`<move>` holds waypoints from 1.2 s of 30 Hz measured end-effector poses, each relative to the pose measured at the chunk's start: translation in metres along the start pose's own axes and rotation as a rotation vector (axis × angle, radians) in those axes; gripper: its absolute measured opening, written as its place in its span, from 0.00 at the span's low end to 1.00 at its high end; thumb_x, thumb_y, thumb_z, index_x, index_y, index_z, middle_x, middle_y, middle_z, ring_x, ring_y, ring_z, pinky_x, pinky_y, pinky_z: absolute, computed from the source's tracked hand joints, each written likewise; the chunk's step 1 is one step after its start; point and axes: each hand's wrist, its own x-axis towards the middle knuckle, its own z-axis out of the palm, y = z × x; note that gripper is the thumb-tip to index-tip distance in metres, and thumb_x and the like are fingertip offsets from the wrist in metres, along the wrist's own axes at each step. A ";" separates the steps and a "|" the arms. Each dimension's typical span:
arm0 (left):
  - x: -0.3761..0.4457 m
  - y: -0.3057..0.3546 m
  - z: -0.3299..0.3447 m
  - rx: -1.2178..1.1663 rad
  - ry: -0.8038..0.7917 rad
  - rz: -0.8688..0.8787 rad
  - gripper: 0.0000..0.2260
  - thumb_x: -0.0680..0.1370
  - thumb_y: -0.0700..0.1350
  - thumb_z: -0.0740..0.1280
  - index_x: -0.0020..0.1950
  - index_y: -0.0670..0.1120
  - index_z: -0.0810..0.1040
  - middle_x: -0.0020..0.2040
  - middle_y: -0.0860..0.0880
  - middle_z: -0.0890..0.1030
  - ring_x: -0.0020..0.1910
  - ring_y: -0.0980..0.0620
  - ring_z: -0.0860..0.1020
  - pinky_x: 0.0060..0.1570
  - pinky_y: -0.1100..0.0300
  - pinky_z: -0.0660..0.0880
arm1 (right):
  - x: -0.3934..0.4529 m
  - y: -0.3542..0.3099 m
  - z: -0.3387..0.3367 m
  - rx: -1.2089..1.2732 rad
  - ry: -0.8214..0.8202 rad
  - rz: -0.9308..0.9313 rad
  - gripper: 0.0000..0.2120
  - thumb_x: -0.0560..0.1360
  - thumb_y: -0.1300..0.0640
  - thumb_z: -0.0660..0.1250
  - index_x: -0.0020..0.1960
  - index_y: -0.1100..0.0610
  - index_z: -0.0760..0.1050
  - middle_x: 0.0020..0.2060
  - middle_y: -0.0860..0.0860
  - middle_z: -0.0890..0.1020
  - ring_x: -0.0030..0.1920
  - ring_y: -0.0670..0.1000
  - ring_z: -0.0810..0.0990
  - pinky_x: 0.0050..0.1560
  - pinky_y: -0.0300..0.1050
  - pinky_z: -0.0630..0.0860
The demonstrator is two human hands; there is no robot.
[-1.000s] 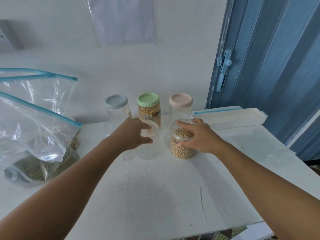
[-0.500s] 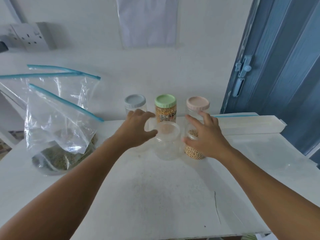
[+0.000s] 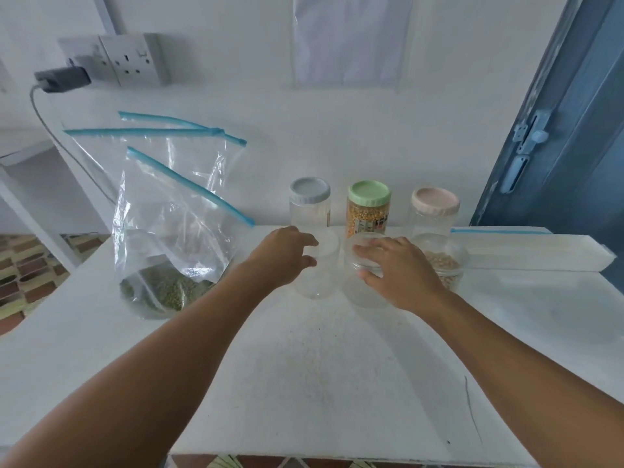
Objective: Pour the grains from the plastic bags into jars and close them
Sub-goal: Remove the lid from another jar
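Two empty clear jars stand side by side at the table's middle. My left hand [image 3: 283, 258] curls round the left empty jar [image 3: 319, 278]. My right hand [image 3: 401, 271] grips the rim of the right empty jar [image 3: 363, 292], fingers over its open mouth and thumb on its side. An open jar of soybeans [image 3: 447, 265] stands just right of that hand. To the left, a zip bag with green grains [image 3: 162, 285] slumps against the wall, blue zip strips up, with more clear bags behind it.
Three lidded jars line the wall: a grey-lidded one [image 3: 310, 201], a green-lidded one with corn [image 3: 368, 211] and a pink-lidded one [image 3: 435, 211]. A flat white packet [image 3: 526, 251] lies at the right. A blue door [image 3: 567, 136] flanks the white table [image 3: 320, 366].
My right hand left the soybean jar and moved left onto the right empty jar. My left hand stays by the left empty jar. The view swung left.
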 end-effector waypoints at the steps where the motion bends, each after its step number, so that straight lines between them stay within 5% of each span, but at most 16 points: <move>1: -0.002 0.000 0.000 -0.005 -0.001 0.003 0.21 0.82 0.53 0.70 0.74 0.53 0.77 0.68 0.47 0.77 0.69 0.45 0.74 0.70 0.53 0.68 | 0.000 -0.001 0.000 -0.001 0.002 0.006 0.24 0.82 0.44 0.64 0.77 0.41 0.69 0.76 0.46 0.72 0.70 0.55 0.72 0.71 0.52 0.66; 9: -0.004 -0.007 0.000 -0.003 -0.013 0.031 0.26 0.78 0.57 0.74 0.75 0.56 0.74 0.70 0.45 0.72 0.71 0.42 0.69 0.74 0.46 0.67 | 0.002 -0.007 -0.005 0.009 -0.038 0.034 0.26 0.81 0.40 0.65 0.78 0.42 0.68 0.77 0.46 0.70 0.73 0.54 0.69 0.75 0.55 0.63; 16: -0.010 -0.016 -0.007 -0.187 0.153 -0.014 0.32 0.77 0.53 0.75 0.77 0.51 0.65 0.73 0.42 0.68 0.72 0.41 0.68 0.73 0.43 0.69 | 0.020 -0.021 -0.019 0.108 -0.001 -0.021 0.28 0.79 0.38 0.67 0.77 0.45 0.69 0.72 0.49 0.72 0.72 0.54 0.69 0.73 0.55 0.66; 21: 0.025 -0.016 -0.032 -0.391 0.260 -0.085 0.25 0.80 0.53 0.72 0.74 0.48 0.68 0.67 0.42 0.75 0.59 0.47 0.76 0.58 0.55 0.73 | 0.047 -0.040 -0.026 0.113 -0.053 -0.096 0.25 0.81 0.38 0.64 0.77 0.40 0.68 0.75 0.48 0.72 0.75 0.51 0.67 0.74 0.56 0.65; 26: 0.069 -0.022 -0.037 -0.391 0.213 -0.146 0.33 0.79 0.63 0.69 0.80 0.52 0.65 0.70 0.40 0.72 0.66 0.42 0.75 0.60 0.54 0.70 | 0.065 -0.050 -0.013 -0.001 -0.197 -0.112 0.27 0.79 0.32 0.61 0.76 0.36 0.68 0.76 0.49 0.71 0.76 0.55 0.68 0.74 0.67 0.60; 32: 0.110 -0.022 -0.030 -0.370 0.068 -0.159 0.42 0.73 0.68 0.73 0.83 0.58 0.61 0.77 0.44 0.68 0.74 0.43 0.68 0.71 0.50 0.67 | 0.063 -0.053 -0.001 -0.028 -0.183 -0.094 0.23 0.81 0.33 0.60 0.74 0.36 0.71 0.76 0.47 0.72 0.76 0.55 0.68 0.76 0.71 0.51; 36: 0.122 -0.022 -0.021 -0.385 0.085 -0.167 0.32 0.76 0.60 0.75 0.78 0.53 0.72 0.74 0.45 0.74 0.67 0.44 0.75 0.66 0.49 0.77 | 0.061 -0.054 -0.003 -0.032 -0.197 -0.086 0.23 0.82 0.34 0.59 0.76 0.36 0.69 0.77 0.49 0.71 0.77 0.56 0.67 0.77 0.71 0.49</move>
